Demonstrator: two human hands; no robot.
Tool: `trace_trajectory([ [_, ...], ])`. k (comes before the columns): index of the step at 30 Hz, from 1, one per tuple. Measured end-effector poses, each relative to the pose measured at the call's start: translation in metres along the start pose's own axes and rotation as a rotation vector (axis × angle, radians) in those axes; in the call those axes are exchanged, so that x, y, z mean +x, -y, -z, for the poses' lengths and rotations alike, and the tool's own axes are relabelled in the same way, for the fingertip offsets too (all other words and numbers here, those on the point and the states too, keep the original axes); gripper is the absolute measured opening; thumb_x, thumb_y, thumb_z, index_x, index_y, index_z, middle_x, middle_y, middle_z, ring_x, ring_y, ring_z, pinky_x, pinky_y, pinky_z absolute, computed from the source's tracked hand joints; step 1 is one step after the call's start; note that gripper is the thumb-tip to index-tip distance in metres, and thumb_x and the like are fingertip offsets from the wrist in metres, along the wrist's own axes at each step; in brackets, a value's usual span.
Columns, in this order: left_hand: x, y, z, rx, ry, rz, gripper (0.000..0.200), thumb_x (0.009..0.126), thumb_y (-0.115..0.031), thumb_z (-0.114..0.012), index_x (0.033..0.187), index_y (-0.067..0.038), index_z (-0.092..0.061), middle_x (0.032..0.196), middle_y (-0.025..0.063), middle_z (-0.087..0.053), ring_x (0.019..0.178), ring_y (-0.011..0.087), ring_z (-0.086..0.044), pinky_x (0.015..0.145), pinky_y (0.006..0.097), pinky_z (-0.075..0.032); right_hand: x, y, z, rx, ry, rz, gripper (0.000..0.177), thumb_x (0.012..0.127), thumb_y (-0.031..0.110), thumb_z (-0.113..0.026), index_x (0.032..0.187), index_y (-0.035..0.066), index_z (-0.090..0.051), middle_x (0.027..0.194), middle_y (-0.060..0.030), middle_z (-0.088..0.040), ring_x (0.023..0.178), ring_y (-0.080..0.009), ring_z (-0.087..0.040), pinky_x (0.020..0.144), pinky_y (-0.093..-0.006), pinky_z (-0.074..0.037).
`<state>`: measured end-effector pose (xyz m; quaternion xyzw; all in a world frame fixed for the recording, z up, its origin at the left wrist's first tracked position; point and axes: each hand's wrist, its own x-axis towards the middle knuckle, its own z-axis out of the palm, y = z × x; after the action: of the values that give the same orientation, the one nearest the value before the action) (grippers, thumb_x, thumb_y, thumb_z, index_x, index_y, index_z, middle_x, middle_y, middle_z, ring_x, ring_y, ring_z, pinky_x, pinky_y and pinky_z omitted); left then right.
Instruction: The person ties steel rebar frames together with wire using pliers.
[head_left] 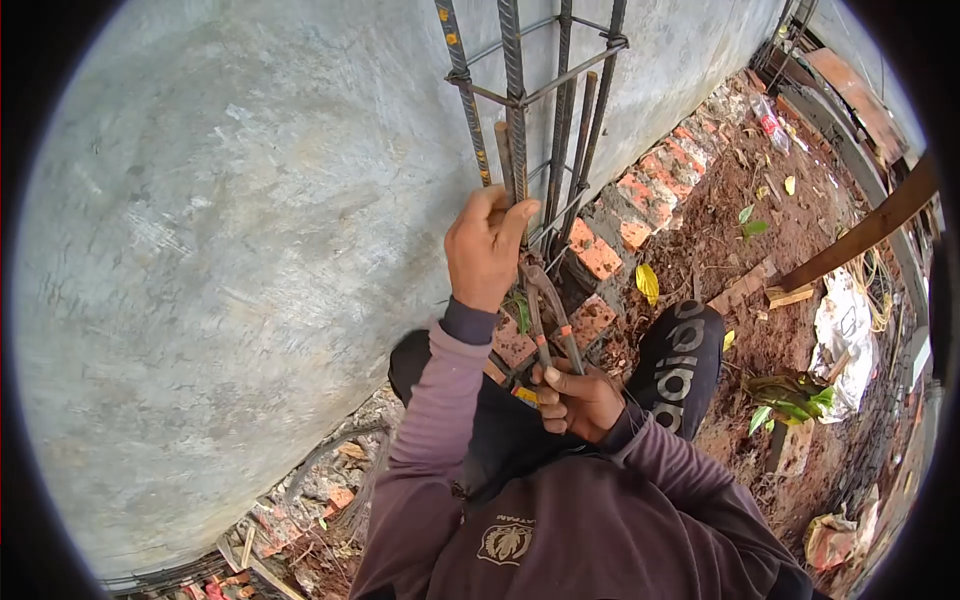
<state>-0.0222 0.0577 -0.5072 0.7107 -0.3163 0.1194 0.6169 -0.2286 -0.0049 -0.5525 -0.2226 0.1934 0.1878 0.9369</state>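
A column of upright steel bars (513, 60), bound by a wire-tied steel ring (572, 72), stands close to the grey wall. My left hand (488, 248) is wrapped round the lower part of a front bar. Below and to the right, my right hand (582, 400) is closed round the handles of rusty pincers (550, 305). The pincers' head points up toward the bars, just right of my left wrist. Whether the jaws touch a wire or bar cannot be made out.
The grey wall (230, 260) fills the left side. Bricks (595, 249) line its foot. On the reddish soil at the right lie a white sack (846, 335), a yellow leaf (647, 284) and a plastic bottle (770, 125). A brown plank (870, 228) slants in from the right.
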Motion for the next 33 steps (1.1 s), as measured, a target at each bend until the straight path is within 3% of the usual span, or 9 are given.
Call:
trace_trajectory([
  [3, -0.075, 0.033, -0.007, -0.225, -0.144, 0.245, 0.036, 0.093, -0.034, -0.066, 0.105, -0.001, -0.055, 0.092, 0.0083, -0.061, 0.077, 0.0164, -0.060, 0.070, 0.0293, -0.050, 0.011, -0.002, -0.002, 0.070, 0.075, -0.016, 0.021, 0.096, 0.028, -0.059, 0.101, 0.008, -0.053, 0.073, 0.0028, -0.041, 0.061, -0.0089, -0.037, 0.055, -0.0264, -0.033],
  [5, -0.088, 0.024, 0.001, -0.161, 0.076, 0.517, 0.044, 0.090, -0.039, -0.069, 0.113, -0.005, -0.055, 0.086, 0.0024, -0.059, 0.080, 0.0126, -0.060, 0.079, 0.0264, -0.046, 0.018, -0.014, 0.005, 0.100, 0.066, -0.025, 0.021, 0.096, 0.028, -0.060, 0.097, 0.008, -0.052, 0.073, 0.0017, -0.042, 0.061, -0.0101, -0.039, 0.057, -0.0288, -0.035],
  [9, -0.077, 0.007, 0.009, -0.722, 0.492, 1.091, 0.036, 0.090, -0.035, -0.068, 0.106, -0.004, -0.057, 0.079, 0.0051, -0.063, 0.063, 0.0127, -0.061, 0.059, 0.0249, -0.047, 0.059, -0.037, 0.015, -0.081, 0.040, 0.209, 0.011, 0.096, 0.020, -0.055, 0.093, 0.010, -0.050, 0.071, -0.0019, -0.045, 0.060, -0.0142, -0.042, 0.057, -0.0315, -0.036],
  [13, -0.060, 0.047, 0.016, -0.481, 0.822, 0.925, 0.027, 0.087, -0.024, -0.068, 0.103, -0.004, -0.060, 0.054, 0.0019, -0.056, 0.047, 0.0103, -0.055, 0.046, 0.0250, -0.043, 0.108, -0.062, 0.003, -0.026, 0.013, 0.391, 0.011, 0.095, 0.017, -0.056, 0.089, 0.009, -0.052, 0.072, -0.0043, -0.048, 0.062, -0.0164, -0.045, 0.059, -0.0336, -0.038],
  [16, -0.031, 0.043, 0.032, -0.359, 1.014, 0.920, 0.024, 0.087, -0.021, -0.068, 0.100, -0.003, -0.061, 0.055, 0.0010, -0.056, 0.047, 0.0097, -0.054, 0.046, 0.0249, -0.043, 0.168, -0.092, 0.011, -0.149, -0.002, 0.632, 0.009, 0.093, 0.012, -0.054, 0.085, 0.008, -0.054, 0.074, -0.0061, -0.051, 0.063, -0.0180, -0.048, 0.060, -0.0340, -0.039],
  [20, -0.011, 0.046, 0.039, -0.236, 1.149, 0.886, 0.023, 0.087, -0.021, -0.068, 0.100, -0.002, -0.062, 0.060, 0.0012, -0.057, 0.049, 0.0097, -0.054, 0.047, 0.0248, -0.043, 0.184, -0.091, 0.011, -0.012, 0.030, 0.581, 0.013, 0.092, 0.014, -0.058, 0.084, 0.003, -0.055, 0.070, -0.0067, -0.051, 0.064, -0.0188, -0.050, 0.060, -0.0339, -0.041],
  [26, -0.066, 0.045, 0.008, -0.980, 0.821, 1.062, 0.025, 0.091, -0.026, -0.066, 0.100, -0.003, -0.062, 0.062, -0.0011, -0.056, 0.058, 0.0089, -0.057, 0.057, 0.0237, -0.048, 0.097, -0.042, 0.031, -0.012, 0.214, 0.202, 0.018, 0.091, 0.014, -0.058, 0.078, 0.004, -0.051, 0.065, -0.0047, -0.047, 0.061, -0.0176, -0.048, 0.058, -0.0326, -0.040],
  [32, -0.043, 0.053, 0.020, -0.460, 0.952, 0.968, 0.026, 0.084, -0.023, -0.070, 0.097, -0.002, -0.062, 0.065, 0.0004, -0.059, 0.056, 0.0092, -0.058, 0.053, 0.0236, -0.047, 0.146, -0.064, 0.029, -0.105, 0.120, 0.473, 0.017, 0.092, 0.014, -0.058, 0.081, 0.002, -0.053, 0.068, -0.0058, -0.049, 0.061, -0.0169, -0.049, 0.059, -0.0317, -0.041],
  [33, -0.032, 0.049, 0.026, -0.335, 0.996, 0.922, 0.026, 0.082, -0.023, -0.070, 0.096, -0.002, -0.062, 0.065, 0.0007, -0.060, 0.056, 0.0092, -0.058, 0.052, 0.0234, -0.047, 0.165, -0.074, 0.031, -0.485, 0.005, 0.731, 0.009, 0.090, 0.009, -0.058, 0.089, 0.000, -0.056, 0.073, -0.0077, -0.052, 0.066, -0.0202, -0.052, 0.062, -0.0335, -0.043],
])
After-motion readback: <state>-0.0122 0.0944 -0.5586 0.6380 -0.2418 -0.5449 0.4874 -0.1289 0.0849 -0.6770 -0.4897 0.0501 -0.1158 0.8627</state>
